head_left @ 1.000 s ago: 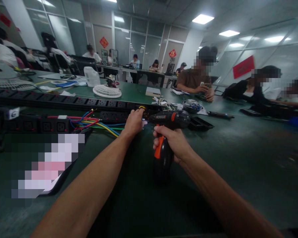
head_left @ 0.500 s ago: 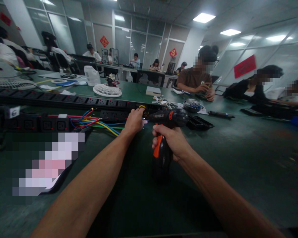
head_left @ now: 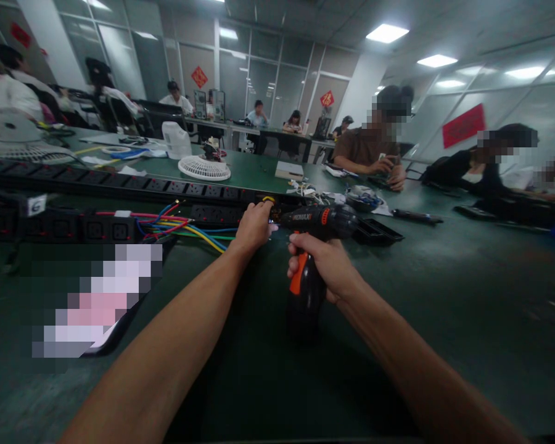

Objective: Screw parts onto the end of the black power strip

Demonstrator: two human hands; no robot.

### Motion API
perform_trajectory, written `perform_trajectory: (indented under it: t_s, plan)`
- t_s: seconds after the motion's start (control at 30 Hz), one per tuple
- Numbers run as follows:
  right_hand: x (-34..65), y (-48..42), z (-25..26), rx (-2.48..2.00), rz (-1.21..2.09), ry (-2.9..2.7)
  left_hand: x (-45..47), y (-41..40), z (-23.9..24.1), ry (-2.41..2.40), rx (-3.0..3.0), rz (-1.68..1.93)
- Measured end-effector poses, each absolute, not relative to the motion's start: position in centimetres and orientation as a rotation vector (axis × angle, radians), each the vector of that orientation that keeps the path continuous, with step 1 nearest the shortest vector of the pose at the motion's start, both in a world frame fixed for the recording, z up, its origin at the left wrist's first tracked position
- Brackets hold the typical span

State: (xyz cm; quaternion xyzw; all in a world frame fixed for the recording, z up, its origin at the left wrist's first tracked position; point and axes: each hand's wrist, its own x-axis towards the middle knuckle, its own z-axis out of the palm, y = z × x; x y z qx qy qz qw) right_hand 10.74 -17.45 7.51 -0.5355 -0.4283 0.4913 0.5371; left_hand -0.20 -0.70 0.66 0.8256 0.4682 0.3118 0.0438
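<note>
My right hand (head_left: 322, 264) is wrapped round the grip of a black and orange cordless screwdriver (head_left: 318, 227), which points left. Its tip meets the end of a long black power strip (head_left: 215, 213) lying across the green table (head_left: 268, 382). My left hand (head_left: 254, 227) is closed on that end of the strip, right at the tool's tip. Red, blue, yellow and green wires (head_left: 180, 228) spill out of the strip to the left of my left hand.
More black power strips (head_left: 120, 182) run along the table's left side. A white fan grille (head_left: 204, 168) and a white box (head_left: 290, 170) lie farther back, and a black tray (head_left: 375, 232) sits to the right of the screwdriver. Several people sit at the far side and at other tables.
Both hands and the screwdriver hold their places on the strip. Only the camera view has shifted slightly.
</note>
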Motion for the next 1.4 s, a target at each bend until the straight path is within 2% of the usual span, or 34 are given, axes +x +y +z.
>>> perform_trajectory:
  t_s: [1.4]
  plan:
    - [10.91, -17.68, 7.69, -1.322, 1.149, -1.002, -0.16, -0.28, 0.41, 1.416, 2.521, 0.969]
